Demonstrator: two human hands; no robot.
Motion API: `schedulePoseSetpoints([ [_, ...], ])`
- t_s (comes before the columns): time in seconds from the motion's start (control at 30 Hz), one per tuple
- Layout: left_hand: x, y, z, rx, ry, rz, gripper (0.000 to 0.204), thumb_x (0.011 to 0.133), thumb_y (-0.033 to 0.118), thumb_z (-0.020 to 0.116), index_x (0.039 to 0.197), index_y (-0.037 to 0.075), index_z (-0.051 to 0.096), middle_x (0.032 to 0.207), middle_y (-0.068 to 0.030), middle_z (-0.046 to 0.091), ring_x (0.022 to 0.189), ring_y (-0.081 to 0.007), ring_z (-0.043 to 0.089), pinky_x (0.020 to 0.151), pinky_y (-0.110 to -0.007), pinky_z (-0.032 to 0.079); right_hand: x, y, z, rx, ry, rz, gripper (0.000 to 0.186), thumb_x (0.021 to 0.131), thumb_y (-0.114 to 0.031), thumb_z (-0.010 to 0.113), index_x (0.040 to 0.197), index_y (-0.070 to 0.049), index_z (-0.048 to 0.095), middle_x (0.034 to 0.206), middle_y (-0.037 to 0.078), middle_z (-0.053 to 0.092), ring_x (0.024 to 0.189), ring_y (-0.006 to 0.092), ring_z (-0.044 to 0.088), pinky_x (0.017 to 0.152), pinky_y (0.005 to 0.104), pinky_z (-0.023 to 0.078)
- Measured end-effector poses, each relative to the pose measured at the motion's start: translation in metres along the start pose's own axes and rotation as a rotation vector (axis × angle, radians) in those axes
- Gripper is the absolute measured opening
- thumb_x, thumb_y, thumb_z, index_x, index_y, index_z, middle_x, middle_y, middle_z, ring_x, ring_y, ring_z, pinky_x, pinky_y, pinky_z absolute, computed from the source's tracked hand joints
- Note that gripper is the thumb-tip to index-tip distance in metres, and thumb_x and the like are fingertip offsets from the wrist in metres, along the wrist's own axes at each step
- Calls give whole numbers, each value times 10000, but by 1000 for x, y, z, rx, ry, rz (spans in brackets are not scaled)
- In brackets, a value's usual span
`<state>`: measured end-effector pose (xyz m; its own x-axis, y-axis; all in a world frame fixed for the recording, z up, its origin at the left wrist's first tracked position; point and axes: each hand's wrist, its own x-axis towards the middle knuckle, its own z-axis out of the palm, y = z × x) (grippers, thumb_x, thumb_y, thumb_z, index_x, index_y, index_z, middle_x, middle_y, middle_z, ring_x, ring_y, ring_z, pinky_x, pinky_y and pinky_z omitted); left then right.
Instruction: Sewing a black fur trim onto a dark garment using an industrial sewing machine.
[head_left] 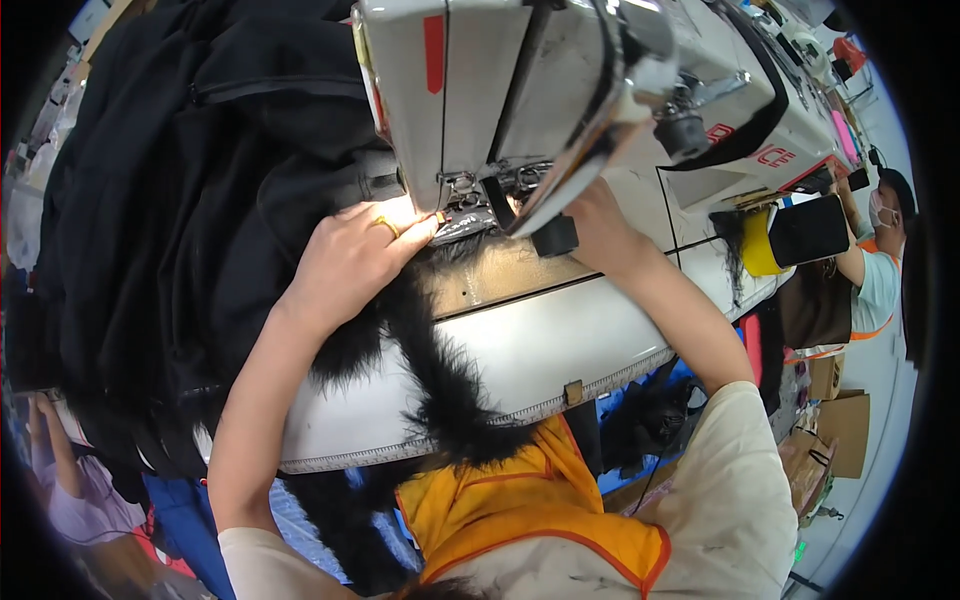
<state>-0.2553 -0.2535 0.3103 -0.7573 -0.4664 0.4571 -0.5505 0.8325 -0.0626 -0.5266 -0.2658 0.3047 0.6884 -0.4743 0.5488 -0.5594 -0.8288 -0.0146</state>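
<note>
By the white metal sewing machine (pixel 480 90), my left fingers (pixel 412 242) touch black feathery trim (pixel 445 380); grip unclear, right hand (pixel 600 228) likewise.

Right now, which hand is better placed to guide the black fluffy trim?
Probably the left: the left hand is close to the black fluffy trim, at the left of the sewing machine's head. The right hand is farther off, its fingertips hidden behind machine parts.
</note>
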Motion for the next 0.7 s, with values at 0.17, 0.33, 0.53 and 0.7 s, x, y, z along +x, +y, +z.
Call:
schedulePoseSetpoints([
  [0.17,-1,0,-6,-93,-104,-54,334,737,91,574,1064,102,643,963,-46,637,882,-196,608,765,-296,498,1,-3,0,-81,12,-38,112,695,-160,597,786,-101,571,808,11,552,722,167,570,649,308,489],
  [0.33,-9,38,-11,304,-116,-117,326,756,99,553,1076,87,613,1063,-60,609,1002,-211,584,870,-323,475,5,-2,-4,11,-27,-27,63,713,-79,569,771,-59,583,856,49,601,782,221,603,689,345,495],
  [0.53,-13,6,-28,6,-100,18,287,758,79,546,1033,68,627,1101,-71,626,1033,-198,592,829,-324,466,13,-23,-12,-280,-226,-13,293,780,-141,578,1057,-210,644,982,50,628,800,224,624,772,338,479],
  [0.7,-15,67,-34,302,-134,-83,237,722,86,592,945,24,644,1051,-73,620,997,-172,578,800,-301,460,4,-64,-33,-408,-408,-59,415,758,-123,559,1173,-109,568,1097,0,573,869,150,614,838,302,454],
])
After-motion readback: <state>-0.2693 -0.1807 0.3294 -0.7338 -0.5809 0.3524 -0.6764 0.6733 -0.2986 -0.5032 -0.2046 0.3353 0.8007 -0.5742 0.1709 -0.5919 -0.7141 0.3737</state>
